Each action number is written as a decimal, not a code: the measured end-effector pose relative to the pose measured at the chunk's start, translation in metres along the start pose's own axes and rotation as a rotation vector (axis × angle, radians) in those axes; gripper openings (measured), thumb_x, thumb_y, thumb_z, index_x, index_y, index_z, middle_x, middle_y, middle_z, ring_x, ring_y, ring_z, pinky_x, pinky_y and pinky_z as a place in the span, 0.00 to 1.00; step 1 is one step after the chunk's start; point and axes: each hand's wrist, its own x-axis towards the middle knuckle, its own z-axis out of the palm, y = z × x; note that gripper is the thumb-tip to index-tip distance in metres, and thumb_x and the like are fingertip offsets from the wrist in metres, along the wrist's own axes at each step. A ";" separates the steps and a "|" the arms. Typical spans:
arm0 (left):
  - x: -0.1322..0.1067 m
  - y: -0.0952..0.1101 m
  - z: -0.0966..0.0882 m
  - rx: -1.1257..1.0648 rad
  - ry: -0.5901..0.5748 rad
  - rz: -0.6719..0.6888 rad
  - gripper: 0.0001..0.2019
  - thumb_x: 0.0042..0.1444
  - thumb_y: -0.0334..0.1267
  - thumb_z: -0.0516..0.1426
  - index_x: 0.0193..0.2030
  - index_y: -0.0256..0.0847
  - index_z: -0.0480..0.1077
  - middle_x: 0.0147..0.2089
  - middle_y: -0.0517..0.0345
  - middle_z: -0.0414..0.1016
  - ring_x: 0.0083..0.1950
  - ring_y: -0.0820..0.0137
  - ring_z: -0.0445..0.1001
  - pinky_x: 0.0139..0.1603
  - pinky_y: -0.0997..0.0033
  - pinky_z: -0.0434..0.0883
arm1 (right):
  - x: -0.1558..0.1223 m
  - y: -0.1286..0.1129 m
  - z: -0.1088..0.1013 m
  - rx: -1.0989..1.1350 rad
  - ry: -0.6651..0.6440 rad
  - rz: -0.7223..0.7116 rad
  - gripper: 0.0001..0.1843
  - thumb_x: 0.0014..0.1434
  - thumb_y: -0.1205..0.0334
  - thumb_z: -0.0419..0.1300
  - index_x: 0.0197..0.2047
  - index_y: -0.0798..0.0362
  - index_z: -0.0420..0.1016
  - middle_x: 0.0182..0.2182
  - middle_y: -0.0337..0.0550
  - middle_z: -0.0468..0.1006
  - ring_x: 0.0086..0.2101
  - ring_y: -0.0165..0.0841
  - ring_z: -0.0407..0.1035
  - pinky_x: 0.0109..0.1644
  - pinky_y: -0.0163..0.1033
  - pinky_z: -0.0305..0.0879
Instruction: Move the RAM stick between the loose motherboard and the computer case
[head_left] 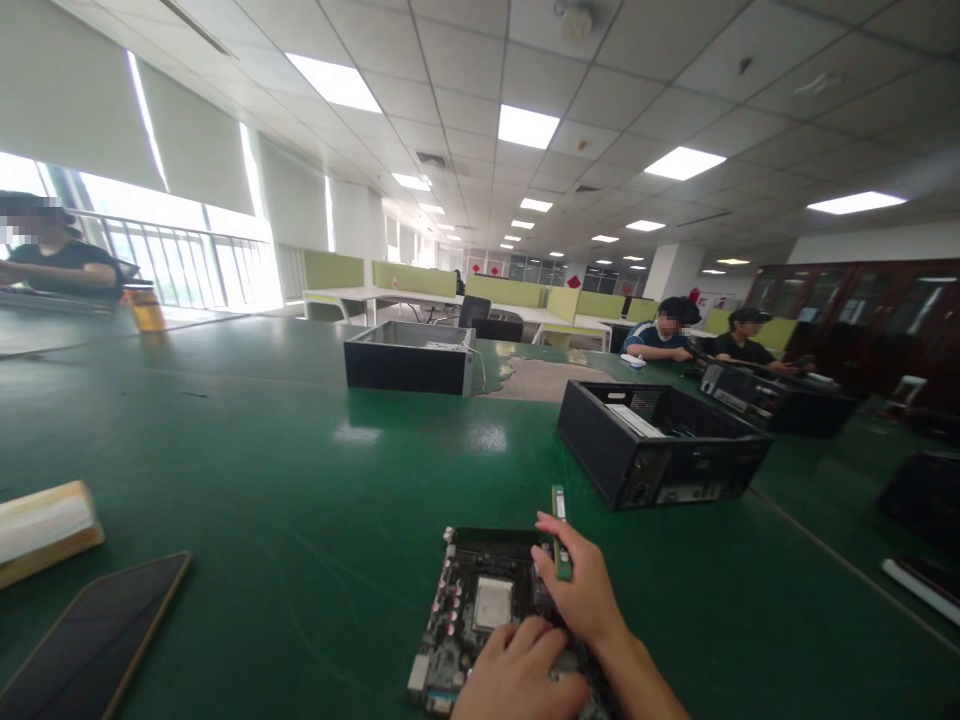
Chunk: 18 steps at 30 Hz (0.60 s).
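Observation:
A dark motherboard (pixel 463 590) lies on the green table right in front of me, a pale square processor (pixel 493 604) near its middle. My left hand (pixel 521 675) rests over the board's lower part, fingers bent and close together against it; the fingertips are partly hidden. Above the board's right edge, my right hand (pixel 589 590) pinches a green RAM stick (pixel 559 503) between thumb and fingers. The stick points away from me, and its near end shows by the thumb. Whether it touches the board I cannot tell.
A black computer case (pixel 675 475) stands open beyond my right hand, another case (pixel 409 370) further back. A dark flat panel (pixel 97 630) and a yellowish block (pixel 49 530) lie at left. Two people (pixel 656 340) sit at far right, another person (pixel 60 260) at far left.

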 end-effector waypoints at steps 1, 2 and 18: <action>0.000 0.000 -0.004 -0.010 -0.024 -0.009 0.07 0.59 0.45 0.50 0.40 0.52 0.68 0.50 0.62 0.69 0.51 0.62 0.66 0.44 0.63 0.67 | 0.000 -0.003 -0.002 0.009 0.006 -0.039 0.15 0.56 0.62 0.54 0.46 0.52 0.71 0.48 0.48 0.74 0.48 0.37 0.68 0.54 0.43 0.63; 0.000 0.000 -0.008 -0.021 -0.049 -0.018 0.08 0.57 0.46 0.52 0.42 0.52 0.67 0.51 0.62 0.69 0.52 0.61 0.65 0.45 0.62 0.67 | 0.000 -0.005 -0.005 0.019 0.012 -0.074 0.14 0.56 0.63 0.54 0.46 0.52 0.70 0.49 0.48 0.73 0.49 0.36 0.67 0.55 0.43 0.63; -0.012 -0.137 -0.056 -0.033 0.103 -0.518 0.18 0.57 0.38 0.49 0.53 0.55 0.66 0.58 0.59 0.67 0.57 0.60 0.64 0.57 0.51 0.58 | -0.001 -0.009 -0.009 0.094 0.105 0.024 0.15 0.60 0.58 0.52 0.47 0.52 0.73 0.45 0.47 0.76 0.45 0.36 0.71 0.51 0.41 0.66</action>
